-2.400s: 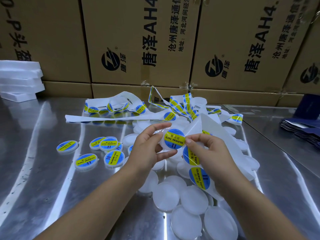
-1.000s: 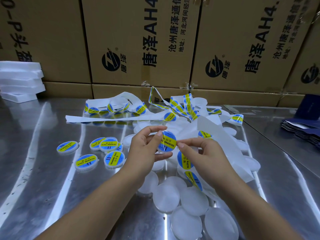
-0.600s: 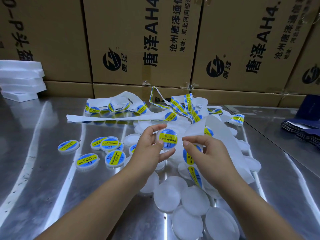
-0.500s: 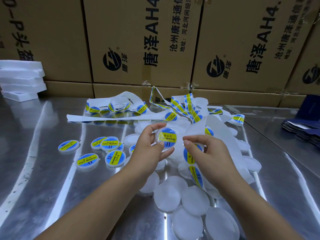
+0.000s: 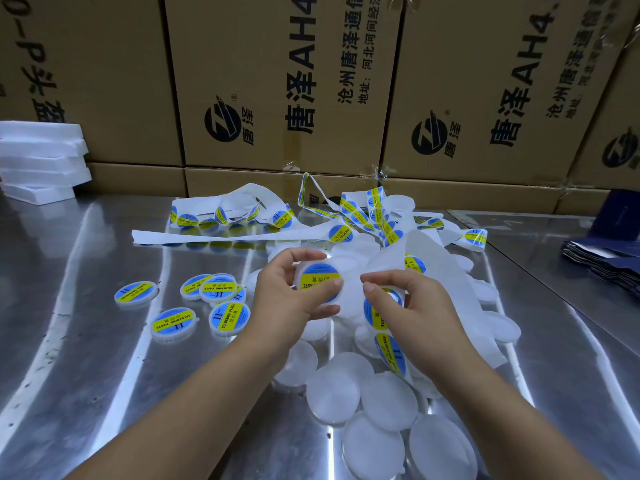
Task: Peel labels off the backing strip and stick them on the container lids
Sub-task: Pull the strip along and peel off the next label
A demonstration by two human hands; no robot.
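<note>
Now, left grip (image 5: 287,303): fingers and thumb curled round the rim of a labelled lid (image 5: 318,280), which it holds up off the counter with the blue-and-yellow sticker facing up.
right grip (image 5: 419,306): just beside the left grip, not touching it; thumb and forefinger tips are pinched on the backing strip (image 5: 420,252), the other fingers curled.
backing strip: curls up white above the right grip and hangs below it, carrying unpeeled labels (image 5: 391,351).
bare lids (image 5: 332,389): a translucent heap on the counter, under both grips and nearer than them.
finished lids (image 5: 228,315): several lie sticker-up to the left of the left grip, some overlapping.
loose strip (image 5: 239,233): a white tangle beyond both grips, dotted with labels.
counter (image 5: 69,341): shiny metal.
cartons (image 5: 277,81): a printed brown wall well beyond the grips.
foam slabs (image 5: 41,157): a white stack far left of the left grip.
dark blue sheets (image 5: 602,268): a pile far right of the right grip.
</note>
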